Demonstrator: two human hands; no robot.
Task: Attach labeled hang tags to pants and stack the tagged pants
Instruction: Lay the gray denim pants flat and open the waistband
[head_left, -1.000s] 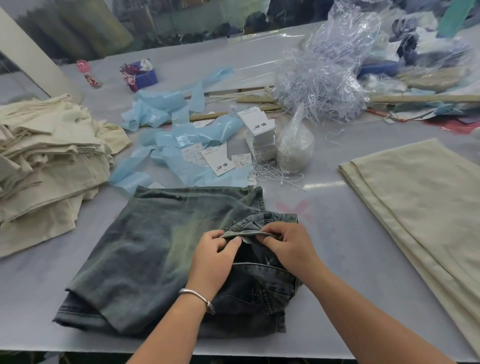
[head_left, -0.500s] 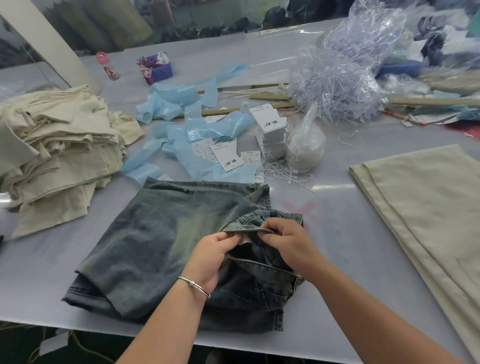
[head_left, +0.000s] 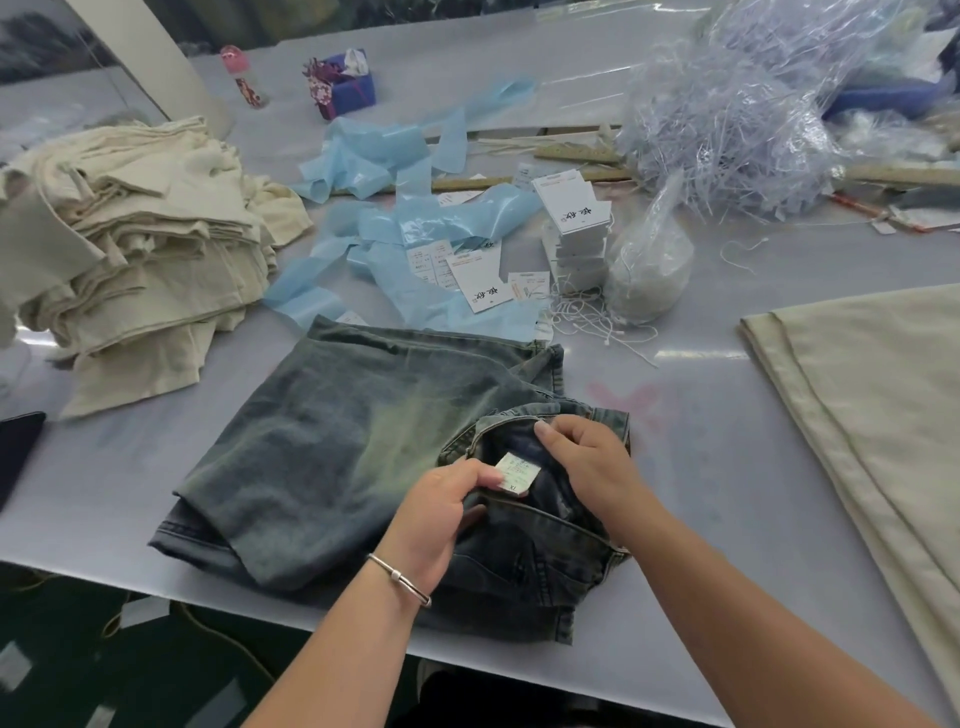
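Jeans lie folded at the table's near edge; left hand pinches the size label, right hand grips the waistband beside it. Hang tags sit beyond, nearer the right hand.

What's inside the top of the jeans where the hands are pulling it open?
A small white label shows inside the jeans, pinched by the left hand. The right hand holds the waistband back. Deeper inside is dark and covered by fabric.

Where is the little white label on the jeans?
In the head view, the little white label sits inside the opened waistband of the jeans, pinched by the left hand, beside the right hand.
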